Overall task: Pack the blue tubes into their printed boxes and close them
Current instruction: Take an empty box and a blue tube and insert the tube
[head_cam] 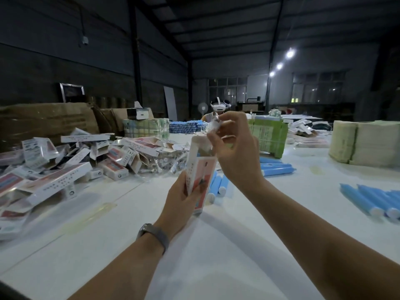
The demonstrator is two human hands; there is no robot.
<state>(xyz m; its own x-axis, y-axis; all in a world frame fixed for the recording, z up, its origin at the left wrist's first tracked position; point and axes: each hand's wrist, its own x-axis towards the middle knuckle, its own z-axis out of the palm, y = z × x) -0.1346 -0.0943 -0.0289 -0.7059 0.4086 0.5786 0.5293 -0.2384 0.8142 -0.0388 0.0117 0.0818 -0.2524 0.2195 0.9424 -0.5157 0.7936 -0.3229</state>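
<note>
My left hand [180, 201] grips a printed box [200, 172] upright above the white table [216, 256]; the box's top end is open. My right hand [234, 148] is raised just over that open end and pinches a small clear plastic packet [213, 124] between its fingertips. Loose blue tubes with white caps lie behind the box [220, 184], further right [277, 168] and at the right edge [374, 200]. I cannot tell whether a tube is inside the box.
A heap of printed boxes [65, 167] and clear packets [171, 161] covers the left of the table. Bundled green cartons [270, 137], paper stacks [365, 144] and stacked blue tubes [186, 126] stand behind. A person with a white headset [219, 107] sits across.
</note>
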